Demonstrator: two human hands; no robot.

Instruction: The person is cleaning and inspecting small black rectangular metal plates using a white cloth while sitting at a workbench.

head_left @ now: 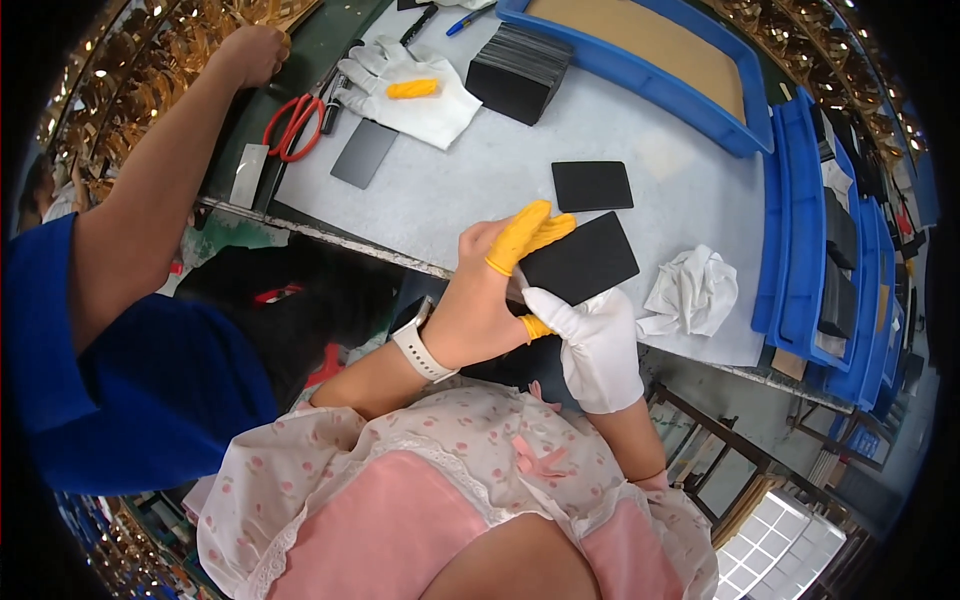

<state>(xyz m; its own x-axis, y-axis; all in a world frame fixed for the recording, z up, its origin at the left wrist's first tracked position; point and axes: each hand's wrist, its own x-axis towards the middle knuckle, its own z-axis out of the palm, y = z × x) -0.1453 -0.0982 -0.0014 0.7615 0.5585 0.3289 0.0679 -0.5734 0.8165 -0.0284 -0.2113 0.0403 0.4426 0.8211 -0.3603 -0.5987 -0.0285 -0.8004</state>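
A thin black rectangular plate (580,258) with rounded corners is held tilted over the table's near edge. My left hand (480,290) wears yellow finger cots on its fingertips and thumb; its fingers close on the plate's left edge. My right hand (600,350), in a white glove, grips the lower edge with the thumb on top; its other fingers are hidden beneath. Just beyond lies another black plate (592,186), flat on the table. Farther back stands a stack of similar plates (518,75). To the right of my hands is a crumpled white cloth (693,290).
A white glove (425,100) carries a loose yellow finger cot (412,89). Left of it are red-handled scissors (293,128) and a grey plate (364,153). A blue tray (650,75) sits at the back, with stacked blue bins (795,230) rightward. A co-worker's arm (150,190) reaches in at left.
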